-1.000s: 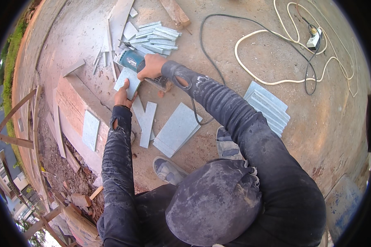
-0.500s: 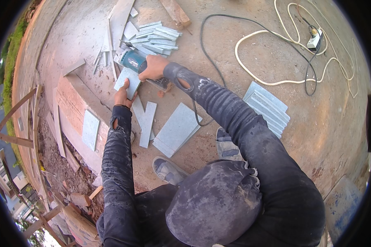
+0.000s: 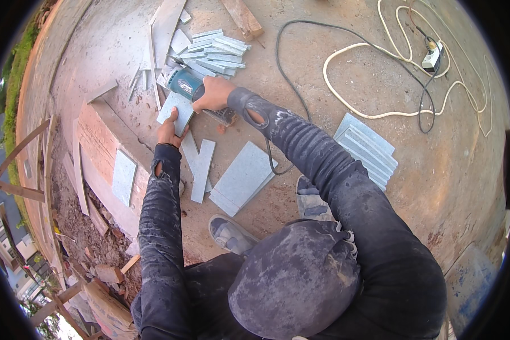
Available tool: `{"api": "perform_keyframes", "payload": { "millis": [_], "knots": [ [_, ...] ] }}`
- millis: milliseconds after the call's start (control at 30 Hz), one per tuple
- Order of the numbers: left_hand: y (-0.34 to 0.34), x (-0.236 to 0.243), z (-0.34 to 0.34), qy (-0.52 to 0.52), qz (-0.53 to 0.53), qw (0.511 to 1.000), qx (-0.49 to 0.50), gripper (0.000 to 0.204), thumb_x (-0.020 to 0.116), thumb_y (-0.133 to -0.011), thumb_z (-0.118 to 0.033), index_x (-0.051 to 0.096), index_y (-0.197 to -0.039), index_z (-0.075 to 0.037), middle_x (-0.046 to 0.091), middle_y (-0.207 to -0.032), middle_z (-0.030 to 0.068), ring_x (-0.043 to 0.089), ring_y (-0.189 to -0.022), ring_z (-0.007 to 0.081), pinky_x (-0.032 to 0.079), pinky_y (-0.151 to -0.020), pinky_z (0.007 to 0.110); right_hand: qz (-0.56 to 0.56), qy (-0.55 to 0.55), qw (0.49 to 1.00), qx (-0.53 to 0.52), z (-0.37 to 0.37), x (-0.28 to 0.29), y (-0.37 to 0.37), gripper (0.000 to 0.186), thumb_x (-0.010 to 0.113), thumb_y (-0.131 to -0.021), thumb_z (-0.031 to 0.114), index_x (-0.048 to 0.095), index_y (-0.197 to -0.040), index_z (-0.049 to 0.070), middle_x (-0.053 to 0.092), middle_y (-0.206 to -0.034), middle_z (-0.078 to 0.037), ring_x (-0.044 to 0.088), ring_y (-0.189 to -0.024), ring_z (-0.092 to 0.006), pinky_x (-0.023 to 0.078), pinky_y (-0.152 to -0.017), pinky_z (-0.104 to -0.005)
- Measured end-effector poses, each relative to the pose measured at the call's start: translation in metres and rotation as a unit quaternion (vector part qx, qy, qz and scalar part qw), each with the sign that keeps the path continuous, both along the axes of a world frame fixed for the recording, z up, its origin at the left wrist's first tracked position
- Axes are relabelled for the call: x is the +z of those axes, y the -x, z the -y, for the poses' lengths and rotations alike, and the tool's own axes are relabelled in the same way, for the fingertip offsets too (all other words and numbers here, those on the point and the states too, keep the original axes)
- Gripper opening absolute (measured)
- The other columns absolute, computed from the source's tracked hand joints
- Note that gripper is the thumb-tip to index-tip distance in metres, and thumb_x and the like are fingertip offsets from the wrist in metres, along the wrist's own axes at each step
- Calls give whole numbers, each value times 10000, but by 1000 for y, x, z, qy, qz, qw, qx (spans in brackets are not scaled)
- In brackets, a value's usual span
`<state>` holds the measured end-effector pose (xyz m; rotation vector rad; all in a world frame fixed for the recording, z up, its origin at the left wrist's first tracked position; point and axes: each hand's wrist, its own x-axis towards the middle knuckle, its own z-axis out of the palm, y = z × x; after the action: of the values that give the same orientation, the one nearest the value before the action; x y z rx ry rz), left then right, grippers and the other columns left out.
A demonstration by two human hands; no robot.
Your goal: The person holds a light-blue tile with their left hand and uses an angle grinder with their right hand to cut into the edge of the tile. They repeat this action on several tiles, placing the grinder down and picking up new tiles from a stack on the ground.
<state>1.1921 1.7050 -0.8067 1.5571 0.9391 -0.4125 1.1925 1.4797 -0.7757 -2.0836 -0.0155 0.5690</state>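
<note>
My right hand is closed round the rear body of a teal handheld tile cutter, whose front end points to the left. The cutter sits at the far edge of a pale grey stone tile. My left hand grips that tile from the near side, thumb lying on top and fingers at its edge and beneath. The cutter's blade cannot be made out. Just beyond the tool lies a pile of narrow cut stone strips.
Loose tiles and a strip lie nearer my feet. Another tile rests on a block at left. Stacked strips lie at right. A black cord and white cable run to a socket box.
My right hand and the tile cutter have shifted very slightly to the right. My left hand and the tile stay in nearly the same place.
</note>
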Motion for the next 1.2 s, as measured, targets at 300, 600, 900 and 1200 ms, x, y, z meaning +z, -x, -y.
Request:
{"api": "perform_keyframes", "payload": {
  "millis": [300,600,900,1200],
  "knots": [
    [-1,-3,-4,8,3,1000,1,425,717,-873,-343,550,-1195,-121,616,-1085,33,600,-963,208,536,-789,408,-2,0,1000,-2,0,1,3,806,767,-560,420,571,-1127,-119,634,-1086,-306,642,-1015,-384,520,-868,-381],
    [1,1,0,-1,5,1000,7,474,719,-873,-329,514,-1243,-114,597,-1128,41,603,-984,214,555,-779,394,3,-3,1000,-10,1,-2,6,786,763,-566,416,575,-1110,-120,627,-1088,-311,634,-1021,-392,512,-873,-382],
    [1,2,-1,-5,0,1000,-5,469,696,-886,-361,510,-1243,-119,595,-1127,41,590,-997,204,547,-786,383,6,-4,1000,-5,2,-4,7,771,762,-574,407,577,-1098,-128,627,-1080,-315,638,-1008,-388,513,-858,-382],
    [1,1,0,-9,-1,1000,-9,439,676,-897,-392,521,-1230,-153,607,-1096,14,584,-998,169,536,-780,354,6,-12,1000,-4,6,0,12,761,755,-585,395,567,-1099,-133,629,-1063,-319,642,-993,-392,513,-858,-386]
  ]
}}
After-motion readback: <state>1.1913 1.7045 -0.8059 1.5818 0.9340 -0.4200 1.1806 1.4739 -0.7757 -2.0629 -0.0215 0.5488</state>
